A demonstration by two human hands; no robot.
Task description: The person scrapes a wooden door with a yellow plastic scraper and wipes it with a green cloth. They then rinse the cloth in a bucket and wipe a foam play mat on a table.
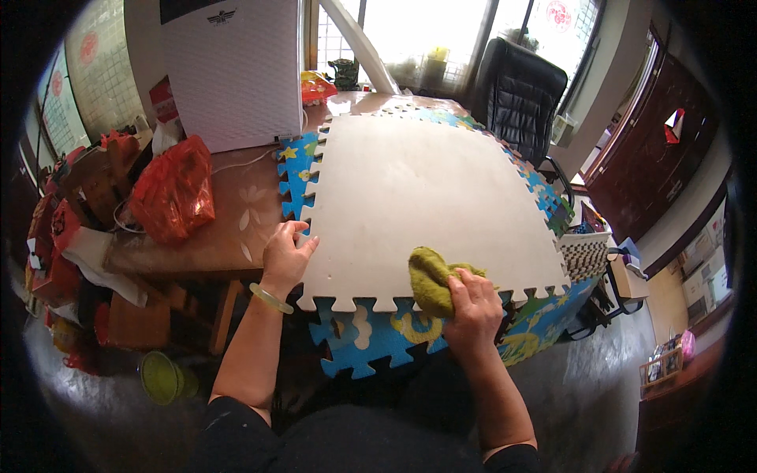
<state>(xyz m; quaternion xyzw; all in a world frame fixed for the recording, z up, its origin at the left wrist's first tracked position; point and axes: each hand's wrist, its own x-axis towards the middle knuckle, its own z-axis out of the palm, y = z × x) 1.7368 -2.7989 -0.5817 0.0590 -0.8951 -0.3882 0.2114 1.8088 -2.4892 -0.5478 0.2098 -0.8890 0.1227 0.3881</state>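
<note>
A cream-white interlocking foam mat tile (408, 195) lies plain side up across the table in front of me. Beneath it, blue patterned foam mats (378, 337) stick out at the left, far and right sides and hang over the near edge. My right hand (473, 304) grips a green cloth (432, 284), which rests on the tile's near edge, right of its middle. My left hand (290, 254), with a pale bangle on the wrist, is at the tile's left edge near the front corner. Its thumb and fingers are apart at the notched rim; whether they pinch it is hard to tell.
A brown table (236, 195) reaches left, bearing a red plastic bag (174, 192) and a tall white panelled object (236, 77). A black office chair (520, 100) stands at the far right. A woven basket (584, 257) is beside the right edge. A green bin (161, 378) stands on the floor.
</note>
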